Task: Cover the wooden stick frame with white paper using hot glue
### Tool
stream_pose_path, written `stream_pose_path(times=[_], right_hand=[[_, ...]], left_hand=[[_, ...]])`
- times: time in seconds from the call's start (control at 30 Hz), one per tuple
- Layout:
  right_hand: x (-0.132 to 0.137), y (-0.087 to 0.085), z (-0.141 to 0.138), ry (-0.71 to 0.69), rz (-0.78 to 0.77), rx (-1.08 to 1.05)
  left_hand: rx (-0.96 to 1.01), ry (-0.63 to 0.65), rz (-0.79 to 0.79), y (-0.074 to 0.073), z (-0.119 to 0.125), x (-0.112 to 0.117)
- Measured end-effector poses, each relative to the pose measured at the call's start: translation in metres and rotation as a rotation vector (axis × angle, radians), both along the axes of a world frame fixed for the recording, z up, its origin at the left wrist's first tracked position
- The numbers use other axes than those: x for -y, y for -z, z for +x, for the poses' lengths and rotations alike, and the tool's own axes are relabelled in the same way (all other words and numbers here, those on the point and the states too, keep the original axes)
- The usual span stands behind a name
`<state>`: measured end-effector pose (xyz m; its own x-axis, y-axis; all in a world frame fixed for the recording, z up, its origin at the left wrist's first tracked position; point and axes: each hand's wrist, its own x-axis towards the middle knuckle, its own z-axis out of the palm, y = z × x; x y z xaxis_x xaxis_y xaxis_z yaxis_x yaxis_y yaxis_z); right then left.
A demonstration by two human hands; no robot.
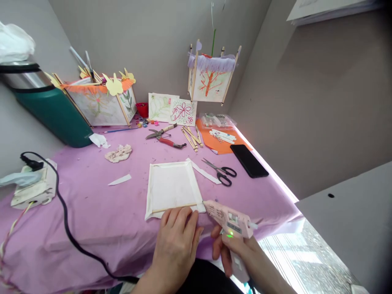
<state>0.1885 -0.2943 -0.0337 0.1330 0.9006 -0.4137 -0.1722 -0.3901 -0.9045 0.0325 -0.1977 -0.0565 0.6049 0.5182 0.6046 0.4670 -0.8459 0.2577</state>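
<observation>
A square frame of thin wooden sticks (173, 208), covered with a white sheet (173, 185), lies on the purple cloth in front of me. Its side edges are folded over; along the near side a stick shows bare. My left hand (179, 234) grips that near edge, fingers together and bent over it, the fingertips partly hidden. In my right hand (234, 247) is a pink glue gun (228, 216) with a green light lit. Its nozzle points left, at the frame's near right corner, seemingly touching it. A white glue stick sticks out of its back.
Scissors (222, 170), a white strip (203, 171) and a black phone (249, 161) lie right of the frame. Pruning shears (167, 138) and short sticks (192, 138) lie behind. A black cable (65, 216) crosses the left side; a green bottle (56, 110) stands beyond. A painted lantern (212, 81) hangs overhead.
</observation>
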Motion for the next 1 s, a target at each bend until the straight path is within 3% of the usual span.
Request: stream_pose_path(times=[0.13,0.23,0.33,1.0], right_hand=[[-0.002,-0.003,0.0,0.003,0.002,0.002],[-0.004,-0.004,-0.002,-0.007,-0.007,0.024],[-0.005,-0.003,-0.002,-0.034,-0.045,0.066],[-0.002,0.002,-0.004,-0.012,-0.139,0.139]], left_hand=[[0.127,-0.116,0.087,-0.002,-0.022,-0.006],[0.113,-0.283,0.13,0.0,-0.042,-0.014],[0.087,-0.347,0.148,0.004,-0.057,-0.02],[0.172,-0.224,0.104,0.022,-0.071,-0.024]])
